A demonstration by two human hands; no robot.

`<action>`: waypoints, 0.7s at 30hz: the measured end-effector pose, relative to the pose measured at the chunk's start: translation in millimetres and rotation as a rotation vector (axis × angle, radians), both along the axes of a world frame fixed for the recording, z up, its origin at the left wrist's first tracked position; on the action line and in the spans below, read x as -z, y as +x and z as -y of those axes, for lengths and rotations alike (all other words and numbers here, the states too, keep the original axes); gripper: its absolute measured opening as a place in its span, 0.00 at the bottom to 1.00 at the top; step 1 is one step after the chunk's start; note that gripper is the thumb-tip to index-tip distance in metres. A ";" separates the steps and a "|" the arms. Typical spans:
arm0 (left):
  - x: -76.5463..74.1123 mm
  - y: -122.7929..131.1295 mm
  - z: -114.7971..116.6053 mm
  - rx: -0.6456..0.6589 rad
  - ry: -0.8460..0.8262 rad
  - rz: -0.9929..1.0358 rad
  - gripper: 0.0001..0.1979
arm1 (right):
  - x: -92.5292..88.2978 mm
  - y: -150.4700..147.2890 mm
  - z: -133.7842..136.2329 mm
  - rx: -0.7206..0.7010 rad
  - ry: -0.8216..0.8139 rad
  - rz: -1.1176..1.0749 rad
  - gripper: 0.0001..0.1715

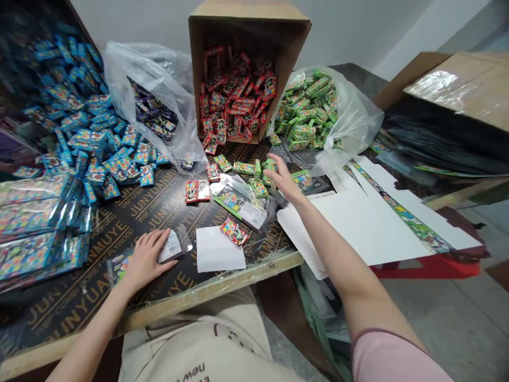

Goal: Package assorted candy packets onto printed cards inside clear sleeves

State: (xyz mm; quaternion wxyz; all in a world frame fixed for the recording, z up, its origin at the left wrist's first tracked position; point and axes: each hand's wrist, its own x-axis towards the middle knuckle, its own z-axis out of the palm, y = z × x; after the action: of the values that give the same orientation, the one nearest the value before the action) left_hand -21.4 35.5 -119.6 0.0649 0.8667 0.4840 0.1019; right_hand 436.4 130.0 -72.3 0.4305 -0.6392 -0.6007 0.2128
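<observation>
My left hand (148, 260) lies with fingers stretched over a clear plastic packet (173, 245) that has a white label, near the table's front edge. My right hand (283, 179) is out over the table with its fingers apart, beside a few small green packs (258, 187); whether it touches one, I cannot tell. Between the hands lie a flat printed bag (234, 199) with a barcode label, a white card (214, 254) and a red pack (234, 232) overlapping the card's corner. Two small packs (197, 191) sit side by side behind the card.
At the back, a cardboard box (248, 11) holds red packs (238, 101). Green packs (308, 111) fill a plastic bag on its right; dark purple packs (155, 114) are bagged on its left. Blue packs (87, 127) heap at left. White cardboard sheets (350, 228) overhang the right edge.
</observation>
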 end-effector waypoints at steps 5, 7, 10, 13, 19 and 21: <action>-39.4 60.8 32.9 -0.114 -0.184 0.475 0.30 | -14.3 -122.4 66.6 -0.419 -0.075 -0.344 0.27; -50.9 85.2 43.7 -0.149 -0.383 0.768 0.25 | -11.5 -169.4 93.8 -0.441 -0.057 -0.425 0.28; -56.8 97.1 54.2 -0.292 -0.638 1.098 0.18 | -3.5 -212.9 122.8 -0.489 -0.053 -0.472 0.30; -54.6 78.7 61.6 -0.419 -0.826 1.293 0.17 | 4.2 -221.6 138.1 -0.675 -0.044 -0.412 0.39; -49.1 44.9 75.4 -0.461 -0.951 1.345 0.16 | 8.3 -215.3 158.2 -0.738 0.099 -0.001 0.58; -48.7 47.4 80.1 -0.439 -0.957 1.397 0.16 | 9.3 -221.7 164.0 -0.697 0.141 0.030 0.51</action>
State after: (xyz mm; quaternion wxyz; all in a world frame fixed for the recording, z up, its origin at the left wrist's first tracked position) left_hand 26.0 -44.5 -70.9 0.6824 0.3728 0.4801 0.4059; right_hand 214.7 -33.9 -81.6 0.3664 -0.3676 -0.8021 0.2955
